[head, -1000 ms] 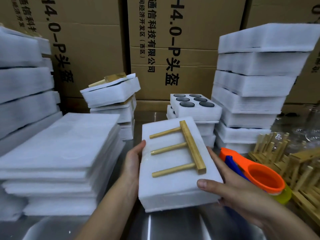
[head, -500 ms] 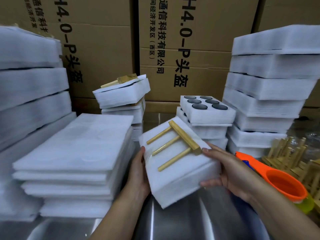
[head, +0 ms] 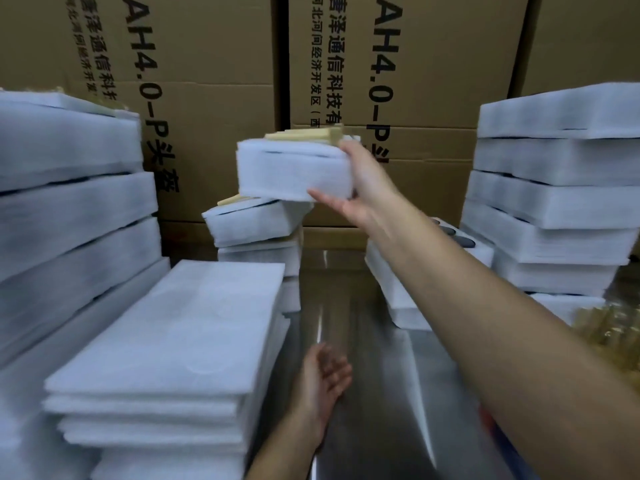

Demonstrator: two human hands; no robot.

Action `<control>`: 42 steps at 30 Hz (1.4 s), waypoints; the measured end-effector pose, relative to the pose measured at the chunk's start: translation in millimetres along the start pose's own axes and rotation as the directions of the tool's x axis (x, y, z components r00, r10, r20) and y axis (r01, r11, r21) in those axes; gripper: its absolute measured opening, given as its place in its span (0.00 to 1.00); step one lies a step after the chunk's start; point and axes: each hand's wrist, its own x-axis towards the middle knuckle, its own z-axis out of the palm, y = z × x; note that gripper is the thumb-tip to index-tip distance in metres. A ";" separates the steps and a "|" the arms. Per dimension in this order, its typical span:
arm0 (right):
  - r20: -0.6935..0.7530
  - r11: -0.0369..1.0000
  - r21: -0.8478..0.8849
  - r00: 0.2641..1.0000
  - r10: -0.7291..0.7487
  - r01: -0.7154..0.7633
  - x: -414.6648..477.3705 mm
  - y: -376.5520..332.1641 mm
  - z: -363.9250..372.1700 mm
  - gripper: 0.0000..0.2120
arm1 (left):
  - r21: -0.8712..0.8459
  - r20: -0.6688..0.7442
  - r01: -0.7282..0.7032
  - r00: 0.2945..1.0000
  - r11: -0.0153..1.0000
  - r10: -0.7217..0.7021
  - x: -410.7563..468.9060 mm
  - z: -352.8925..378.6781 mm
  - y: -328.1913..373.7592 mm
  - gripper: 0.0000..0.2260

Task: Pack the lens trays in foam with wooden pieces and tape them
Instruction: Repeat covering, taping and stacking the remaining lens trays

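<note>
My right hand (head: 360, 188) grips a white foam pack (head: 291, 171) by its right end, with a wooden piece (head: 311, 135) lying on top of it. The pack hangs just above a stack of similar foam packs (head: 252, 223) at the back centre; whether it touches the stack I cannot tell. A wooden piece (head: 235, 199) sticks out from the top pack of that stack. My left hand (head: 325, 379) hovers low over the metal table (head: 363, 375), palm up, fingers relaxed, holding nothing. A foam lens tray (head: 460, 237) with dark round lenses shows partly behind my right forearm.
A pile of flat foam sheets (head: 166, 341) lies at the front left, with thick foam blocks (head: 69, 188) stacked behind it. Tall foam stacks (head: 554, 188) rise on the right. Wooden racks (head: 613, 327) sit at the right edge. Cardboard boxes (head: 415, 81) wall off the back.
My right hand has lifted the foam pack with the wooden piece away from me and up over the back stack. My left hand has let go and dropped to the table.
</note>
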 end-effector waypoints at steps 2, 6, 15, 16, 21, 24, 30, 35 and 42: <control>-0.018 1.000 -0.017 1.000 0.009 -0.009 32.3 0.2 36.4 0.22 | 0.179 -0.008 -0.065 0.998 0.982 0.068 0.7 5.3 -4.5 0.08; 0.007 0.999 -0.045 1.000 0.007 -0.007 71.0 9.3 83.4 0.27 | 0.432 0.017 -0.197 0.977 0.880 0.211 -3.2 7.0 -11.0 0.04; -0.066 0.836 -0.545 0.997 0.043 -0.072 93.6 27.5 93.1 0.36 | 0.625 0.082 -0.312 0.938 0.715 0.338 -2.4 6.2 -21.2 0.04; -0.078 0.771 -0.634 0.997 0.006 -0.055 96.4 28.2 91.3 0.38 | 0.632 0.081 -0.308 0.939 0.711 0.335 -1.9 5.8 -22.3 0.04; -0.047 0.719 -0.694 0.999 -0.012 -0.024 99.4 27.7 80.7 0.42 | 0.585 0.074 -0.294 0.948 0.756 0.311 0.3 7.3 -26.3 0.05; -0.050 0.731 -0.682 0.999 -0.017 -0.022 97.5 28.4 73.6 0.41 | 0.564 0.085 -0.301 0.947 0.769 0.308 0.9 9.0 -26.8 0.05; -0.041 0.779 -0.625 0.994 -0.098 0.051 86.6 26.8 30.5 0.29 | 0.552 0.112 -0.346 0.932 0.759 0.343 0.6 8.5 -28.2 0.08; -0.101 0.581 -0.809 0.955 -0.281 0.085 65.8 22.4 -43.7 0.06 | 0.557 0.117 -0.355 0.928 0.751 0.353 1.6 9.1 -28.9 0.09; -0.171 -0.244 -0.936 0.935 -0.311 -0.253 28.5 8.9 -154.4 0.19 | 0.556 0.114 -0.357 0.927 0.750 0.356 4.0 9.2 -30.2 0.10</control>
